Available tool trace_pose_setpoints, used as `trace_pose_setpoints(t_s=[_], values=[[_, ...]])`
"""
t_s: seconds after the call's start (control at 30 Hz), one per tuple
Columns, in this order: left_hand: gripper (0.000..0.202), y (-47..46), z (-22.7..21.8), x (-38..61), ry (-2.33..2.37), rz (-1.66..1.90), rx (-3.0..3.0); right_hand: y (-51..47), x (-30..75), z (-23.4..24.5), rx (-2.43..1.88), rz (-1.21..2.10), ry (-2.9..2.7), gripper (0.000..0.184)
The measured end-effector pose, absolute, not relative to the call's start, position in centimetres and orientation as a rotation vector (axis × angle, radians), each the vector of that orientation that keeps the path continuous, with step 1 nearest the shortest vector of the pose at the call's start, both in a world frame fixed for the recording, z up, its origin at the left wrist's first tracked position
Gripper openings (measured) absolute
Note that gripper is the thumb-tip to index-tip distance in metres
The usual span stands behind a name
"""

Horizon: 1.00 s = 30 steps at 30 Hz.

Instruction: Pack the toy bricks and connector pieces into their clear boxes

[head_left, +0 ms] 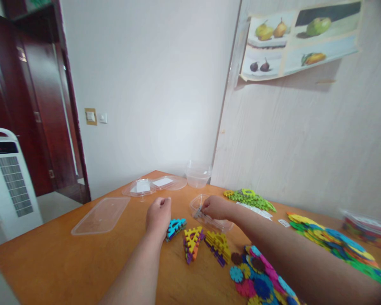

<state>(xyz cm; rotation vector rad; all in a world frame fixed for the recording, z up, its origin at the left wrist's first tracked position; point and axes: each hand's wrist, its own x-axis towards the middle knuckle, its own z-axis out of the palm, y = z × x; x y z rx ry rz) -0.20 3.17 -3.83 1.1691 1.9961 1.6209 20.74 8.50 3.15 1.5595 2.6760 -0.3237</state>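
My left hand is closed just above the table, its curled fingers turned away from view. To its right lies a stack of light-blue triangular interlocking pieces; whether the hand touches it I cannot tell. My right hand reaches over a clear plastic box, fingertips pinched together at its left part. Something small and greyish shows at those fingertips, too small to name. Nearer to me stand a yellow triangular stack with purple and orange below and another yellow and purple stack.
Colourful notched discs are heaped under my right forearm. Green pieces and larger flat coloured pieces lie right. A clear lid lies left. Clear lids with white labels and a clear bowl sit at the back.
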Motion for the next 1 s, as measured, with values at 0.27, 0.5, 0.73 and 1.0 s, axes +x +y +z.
trace_pose_setpoints(t_s=[0.27, 0.5, 0.73, 1.0], values=[[0.036, 3.2, -3.9, -0.3, 2.012, 1.623, 1.183, 8.6, 20.8, 2.0, 1.547, -0.163, 2.743, 0.03], [0.035, 3.3, -4.2, -0.4, 1.99, 1.634, 1.173, 9.3, 20.5, 1.5, 1.576, -0.134, 2.763, 0.028], [0.035, 3.2, -3.9, -0.2, 2.004, 1.642, 1.171, 7.9, 21.3, 3.3, 1.561, -0.189, 2.849, 0.034], [0.031, 3.0, -3.7, 0.0, 2.002, 1.641, 1.184, 5.2, 23.3, 4.1, 1.229, -0.529, 2.935, 0.028]])
